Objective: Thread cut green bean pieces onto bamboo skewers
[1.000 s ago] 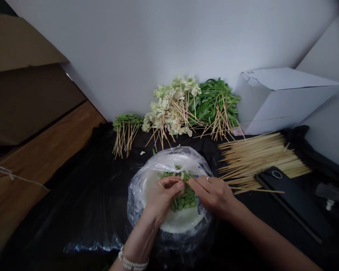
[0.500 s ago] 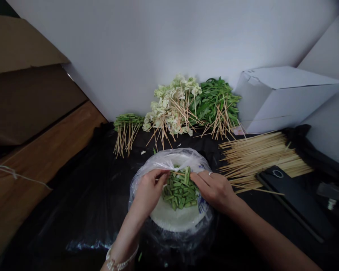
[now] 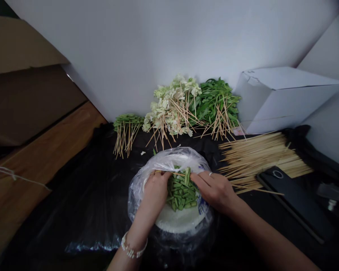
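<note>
My left hand (image 3: 156, 188) is closed in a pinch on a thin wooden skewer (image 3: 178, 174) above the bowl. The skewer runs sideways toward my right hand (image 3: 213, 190), with cut green bean pieces (image 3: 187, 175) upright across its right part. My right fingers are closed at these pieces and seem to grip them; the fingertips' exact hold is partly hidden. Below lies a heap of cut green beans (image 3: 183, 195) in a pale bowl (image 3: 175, 224) lined with a clear plastic bag (image 3: 135, 188).
Skewered green beans (image 3: 127, 130), skewered pale leafy vegetable (image 3: 172, 105) and skewered dark greens (image 3: 220, 101) lie along the wall. Loose skewers (image 3: 257, 158), a phone (image 3: 295, 205) and a white box (image 3: 288, 98) are on the right. Black plastic sheeting (image 3: 73, 210) covers the surface.
My left hand has turned and its wrist has shifted right, changing its hold on the skewer. My right hand and the bean pieces stay almost in place.
</note>
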The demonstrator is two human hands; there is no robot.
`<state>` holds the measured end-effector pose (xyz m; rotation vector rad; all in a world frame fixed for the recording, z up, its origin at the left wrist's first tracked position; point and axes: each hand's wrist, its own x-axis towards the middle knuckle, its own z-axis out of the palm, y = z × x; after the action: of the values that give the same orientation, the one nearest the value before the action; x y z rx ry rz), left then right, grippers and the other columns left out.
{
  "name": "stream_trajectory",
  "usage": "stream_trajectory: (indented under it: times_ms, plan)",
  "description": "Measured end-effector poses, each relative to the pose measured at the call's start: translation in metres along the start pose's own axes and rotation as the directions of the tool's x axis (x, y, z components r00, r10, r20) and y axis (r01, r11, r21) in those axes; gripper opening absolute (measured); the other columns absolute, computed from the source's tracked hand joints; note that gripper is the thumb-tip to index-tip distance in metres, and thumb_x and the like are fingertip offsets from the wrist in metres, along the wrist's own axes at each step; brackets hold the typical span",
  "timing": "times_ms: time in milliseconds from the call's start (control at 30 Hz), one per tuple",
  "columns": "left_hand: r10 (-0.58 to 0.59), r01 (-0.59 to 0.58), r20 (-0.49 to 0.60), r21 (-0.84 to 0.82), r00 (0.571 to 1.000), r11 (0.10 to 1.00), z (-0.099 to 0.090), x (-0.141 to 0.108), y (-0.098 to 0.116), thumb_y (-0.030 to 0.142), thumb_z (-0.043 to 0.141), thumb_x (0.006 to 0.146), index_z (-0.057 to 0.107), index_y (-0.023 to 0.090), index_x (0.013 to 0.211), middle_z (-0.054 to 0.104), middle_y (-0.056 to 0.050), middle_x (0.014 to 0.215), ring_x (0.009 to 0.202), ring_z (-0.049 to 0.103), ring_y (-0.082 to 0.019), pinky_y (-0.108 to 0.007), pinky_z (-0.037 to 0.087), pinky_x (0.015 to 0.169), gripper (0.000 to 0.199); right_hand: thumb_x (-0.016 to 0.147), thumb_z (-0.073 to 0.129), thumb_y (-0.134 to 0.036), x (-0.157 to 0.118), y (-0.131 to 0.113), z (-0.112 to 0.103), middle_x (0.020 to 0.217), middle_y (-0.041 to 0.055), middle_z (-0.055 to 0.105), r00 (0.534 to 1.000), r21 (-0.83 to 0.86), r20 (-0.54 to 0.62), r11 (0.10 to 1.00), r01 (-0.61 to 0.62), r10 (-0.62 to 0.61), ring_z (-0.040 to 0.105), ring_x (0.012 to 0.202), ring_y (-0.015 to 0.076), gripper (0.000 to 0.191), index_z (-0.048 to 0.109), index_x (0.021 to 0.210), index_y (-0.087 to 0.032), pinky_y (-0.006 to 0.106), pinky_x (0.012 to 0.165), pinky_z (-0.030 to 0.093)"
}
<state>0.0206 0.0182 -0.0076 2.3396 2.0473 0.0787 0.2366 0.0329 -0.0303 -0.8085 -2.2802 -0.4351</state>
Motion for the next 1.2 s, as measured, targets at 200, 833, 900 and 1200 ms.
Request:
stream_trajectory:
  times_ms: [200,833,900,1200]
  plan:
    - [0.080,-0.080,-0.004,0.015,0.997,0.997,0.005,0.003,0.001,0.006,0.046,0.088,0.073,0.020,0.110,0.069,-0.014,0.103,0.101,0.061,-0.031,-0.042,0.048,0.090,0.037,0.097,0.041,-0.008,0.001,-0.001,-0.001,0.069,0.0020,0.059,1.000,0.024,-0.008,1.000,0.004,-0.003,0.051,0.062,0.0145,0.025,0.065,0.102,-0.010,0.030,0.058,0.037]
    - [-0.027,0.027,-0.019,0.004,0.999,1.000,0.001,0.000,0.006,0.006,0.046,0.086,0.072,0.017,0.103,0.069,-0.016,0.101,0.100,0.061,-0.033,-0.044,0.047,0.089,0.033,0.095,0.043,-0.009,0.001,-0.001,0.000,0.070,0.0019,0.059,1.000,0.030,-0.019,1.000,0.003,-0.002,0.051,0.061,0.0146,0.024,0.065,0.103,-0.010,0.031,0.055,0.038]
    - [-0.023,0.021,-0.050,-0.045,0.998,0.999,-0.002,0.000,0.006,0.007,0.048,0.086,0.072,0.015,0.102,0.070,-0.017,0.101,0.101,0.061,-0.034,-0.045,0.047,0.090,0.031,0.095,0.042,-0.009,0.001,-0.001,0.000,0.071,0.0018,0.060,1.000,0.039,-0.019,0.999,0.001,0.000,0.051,0.062,0.0145,0.024,0.064,0.104,-0.010,0.031,0.056,0.039]
    - [-0.169,0.190,0.143,-0.933,0.975,0.306,-0.007,-0.003,0.005,0.022,0.071,0.077,0.073,0.017,0.086,0.076,-0.005,0.081,0.075,0.069,-0.020,-0.032,0.053,0.073,0.011,0.094,0.043,-0.009,0.001,-0.002,-0.002,0.071,0.0016,0.061,1.000,0.032,-0.021,0.999,-0.003,0.004,0.052,0.063,0.0133,0.024,0.063,0.106,-0.011,0.029,0.057,0.040]
